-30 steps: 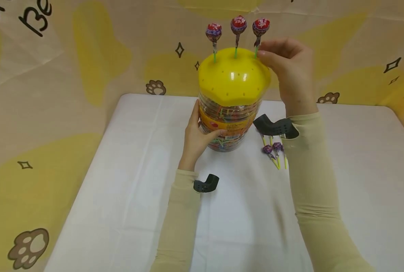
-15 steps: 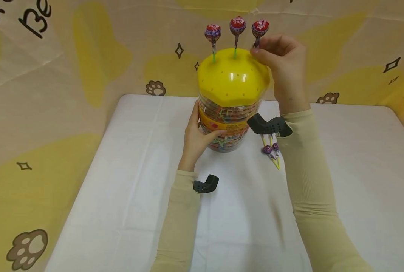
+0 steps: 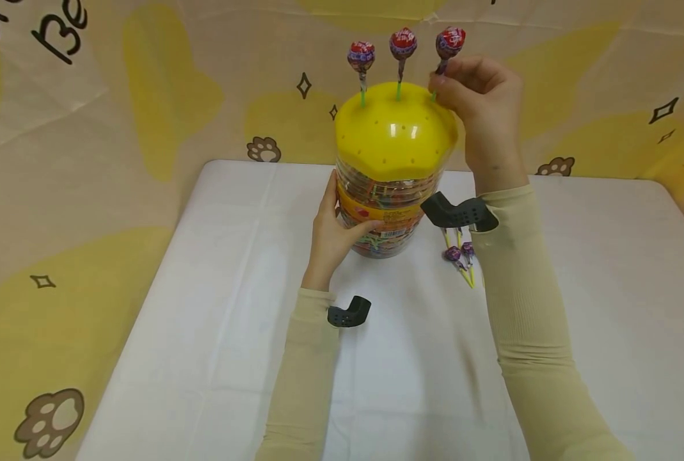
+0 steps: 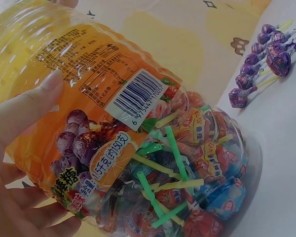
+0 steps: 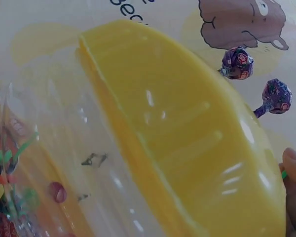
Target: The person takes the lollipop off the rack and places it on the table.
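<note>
A clear plastic jar of wrapped lollipops [image 3: 396,214] stands on the white table, an orange label round its middle. My left hand [image 3: 333,240] holds its left side; in the left wrist view the thumb [image 4: 44,91] lies across the label. The jar's yellow lid [image 3: 399,137] has small holes, and two lollipops, a left one [image 3: 361,57] and a middle one [image 3: 403,45], stand upright in it on green sticks. At the lid's right edge, my right hand [image 3: 491,112] pinches a third lollipop [image 3: 450,42] just below its wrapped head. That lollipop leans right, stick end at the lid.
Several purple-wrapped lollipops with yellow sticks [image 3: 459,255] lie on the white table [image 3: 232,358] right of the jar, partly hidden by the right forearm. The left wrist view shows them in rows [image 4: 254,64]. Behind the table hangs a patterned yellow-beige cloth [image 3: 192,83].
My right hand first shifted left and closer round the third lollipop's stick. Its head has since moved slightly up and right, so it leans more. The left hand and jar stay put.
</note>
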Demonstrator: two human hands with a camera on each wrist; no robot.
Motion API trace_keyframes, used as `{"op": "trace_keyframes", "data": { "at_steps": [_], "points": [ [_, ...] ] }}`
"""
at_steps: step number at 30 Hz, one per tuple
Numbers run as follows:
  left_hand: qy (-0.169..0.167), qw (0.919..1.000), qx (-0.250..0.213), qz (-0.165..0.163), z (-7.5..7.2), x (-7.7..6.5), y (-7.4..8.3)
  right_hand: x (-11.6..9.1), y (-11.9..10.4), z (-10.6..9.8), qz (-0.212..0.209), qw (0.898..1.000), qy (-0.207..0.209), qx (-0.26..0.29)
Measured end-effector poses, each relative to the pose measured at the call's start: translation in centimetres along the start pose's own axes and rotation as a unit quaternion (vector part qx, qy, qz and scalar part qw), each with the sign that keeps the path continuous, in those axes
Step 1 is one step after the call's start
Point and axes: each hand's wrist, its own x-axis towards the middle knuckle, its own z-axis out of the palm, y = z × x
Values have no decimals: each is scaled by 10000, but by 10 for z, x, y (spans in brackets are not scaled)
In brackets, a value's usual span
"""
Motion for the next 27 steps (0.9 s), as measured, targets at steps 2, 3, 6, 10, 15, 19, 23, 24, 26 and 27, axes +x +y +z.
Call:
{"op": "trace_keyframes", "data": {
  "at_steps": [2,3,6,10,15,19,23,24,26,27],
  "points": [
    [-7,10000,4,22,0,0,0,0,0,0,44,9999,-7,163],
    [-7,10000,10,31,0,0,0,0,0,-1,77,9997,1,229],
    [-9,10000,21,38,0,0,0,0,-1,-1,151,9990,57,405],
    [-5,10000,26,36,0,0,0,0,-3,-1,216,9972,124,702],
    [4,10000,47,48,0,0,0,-1,-4,-3,310,9910,68,1301],
    [12,10000,48,49,0,0,-1,-3,-5,-6,412,9860,44,1613],
    [19,10000,32,35,0,0,-1,-5,-5,-8,456,9838,74,1731],
    [20,10000,22,30,0,0,-1,-5,-5,-9,469,9834,78,1749],
    [16,10000,8,28,0,0,0,-6,-6,-9,515,9829,83,1767],
    [15,10000,4,33,0,0,0,-7,-6,-10,547,9826,86,1773]
  ]
}}
